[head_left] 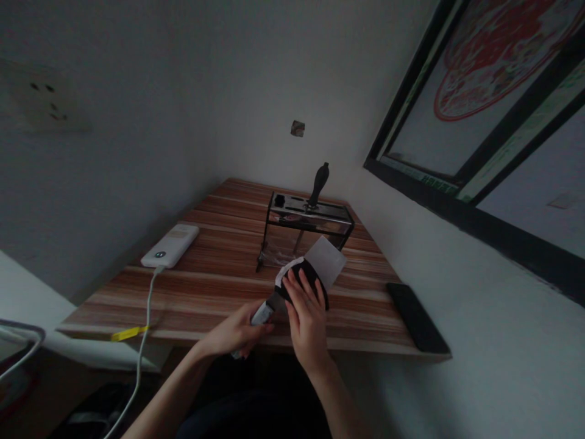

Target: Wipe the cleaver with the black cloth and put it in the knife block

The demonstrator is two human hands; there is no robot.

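Note:
My left hand is closed around the grey-white handle of what looks like a cleaver. Its broad pale blade points away to the right above the front of the table. My right hand presses a black cloth with a white edge against the blade, fingers bent over it. The cloth and fingers cover the middle of the blade. Just beyond stands a clear-sided knife holder with a slotted metal top. A black-handled tool stands upright in it, its lower part dim behind the clear side.
The wood-grain table sits in a wall corner. A white power bank with a cable hanging over the front edge lies left, near a yellow tag. A black phone lies at the right edge. A framed picture hangs right.

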